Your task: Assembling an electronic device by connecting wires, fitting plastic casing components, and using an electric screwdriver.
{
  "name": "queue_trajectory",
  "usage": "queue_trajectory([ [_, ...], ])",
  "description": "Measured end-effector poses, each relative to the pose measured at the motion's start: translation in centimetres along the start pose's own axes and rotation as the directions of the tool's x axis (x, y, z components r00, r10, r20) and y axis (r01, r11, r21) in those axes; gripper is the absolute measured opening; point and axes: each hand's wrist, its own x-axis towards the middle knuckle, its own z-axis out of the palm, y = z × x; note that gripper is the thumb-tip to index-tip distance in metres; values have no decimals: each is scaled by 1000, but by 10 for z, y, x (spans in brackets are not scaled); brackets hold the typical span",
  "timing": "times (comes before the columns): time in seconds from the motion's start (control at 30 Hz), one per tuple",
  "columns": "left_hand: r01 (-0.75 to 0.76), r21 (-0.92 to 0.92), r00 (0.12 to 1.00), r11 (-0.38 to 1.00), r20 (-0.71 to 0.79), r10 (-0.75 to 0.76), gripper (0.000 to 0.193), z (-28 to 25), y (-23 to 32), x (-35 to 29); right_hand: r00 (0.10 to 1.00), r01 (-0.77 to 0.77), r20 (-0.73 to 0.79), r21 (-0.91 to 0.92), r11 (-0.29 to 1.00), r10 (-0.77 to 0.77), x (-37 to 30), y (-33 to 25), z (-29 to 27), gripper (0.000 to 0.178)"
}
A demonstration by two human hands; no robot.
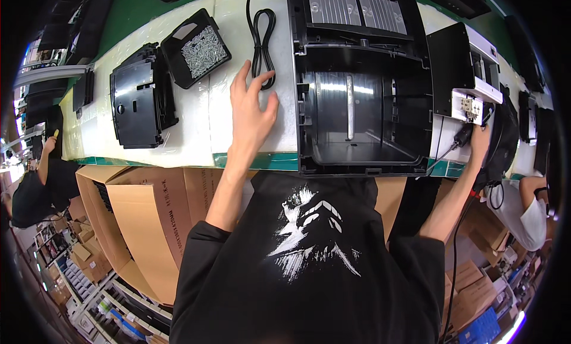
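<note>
My left hand (pixel 253 115) is over the white bench surface with its fingers spread and nothing in them. Its fingertips are beside a bundled black cable (pixel 260 49). At the right, my right hand (pixel 480 140) is closed around what looks like a black electric screwdriver (pixel 463 136), whose thin tip points toward the lower left. Part of the grip is hidden. That hand is just below the metal block of a black and white screw feeder (pixel 467 100). Between my hands a large black plastic housing (pixel 351 115) lies with its open cavity facing up.
A black tray (pixel 178 67) of small silver screws sits at the back left, near stacked black plastic panels (pixel 137 103). An open cardboard box (pixel 134 219) stands below the bench's front edge. Other people are at both sides. A black cord (pixel 457 249) hangs at the right.
</note>
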Motion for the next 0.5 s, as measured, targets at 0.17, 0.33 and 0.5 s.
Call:
queue_trajectory([
  [0.17,-28,-279,1000,960,-13,25,49,-7,17,-39,971,-58,237,363,930,-32,1,-8,-36,42],
  [0.33,192,-703,965,684,263,-1,83,3,44,-85,964,-259,260,965,27,-59,-55,-51,-163,48],
  [0.5,-137,-540,986,830,4,166,96,22,31,-73,826,89,-193,972,-216,-529,-100,-126,-265,56],
])
